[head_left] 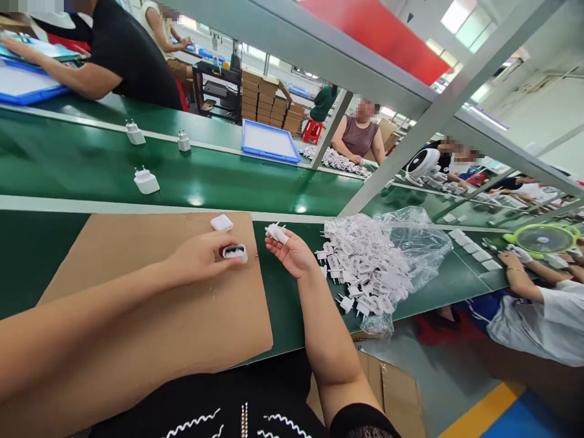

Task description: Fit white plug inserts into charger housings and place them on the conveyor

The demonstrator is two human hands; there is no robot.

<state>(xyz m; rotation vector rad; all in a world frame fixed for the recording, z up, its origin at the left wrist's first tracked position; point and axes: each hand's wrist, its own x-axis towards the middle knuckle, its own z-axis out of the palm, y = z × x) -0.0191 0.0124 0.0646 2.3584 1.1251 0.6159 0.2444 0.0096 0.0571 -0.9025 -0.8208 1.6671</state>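
My left hand (205, 255) rests over a brown cardboard sheet (137, 304) and is closed on a white charger shell (235, 252) whose open end faces me. My right hand (292, 250) is held palm up just right of the sheet, fingers curled on a small white plug part (276, 232). Another white shell (221, 222) lies on the sheet's far edge. A heap of white plug parts (365, 267) lies on a clear plastic bag (410, 243) right of my right hand.
Beyond the sheet runs a green conveyor belt (91, 164) carrying three white chargers (146, 180) and a blue tray (269, 141). Other people sit across and along the line. A grey metal frame (410, 134) crosses overhead. A cardboard box (387, 389) stands below the table.
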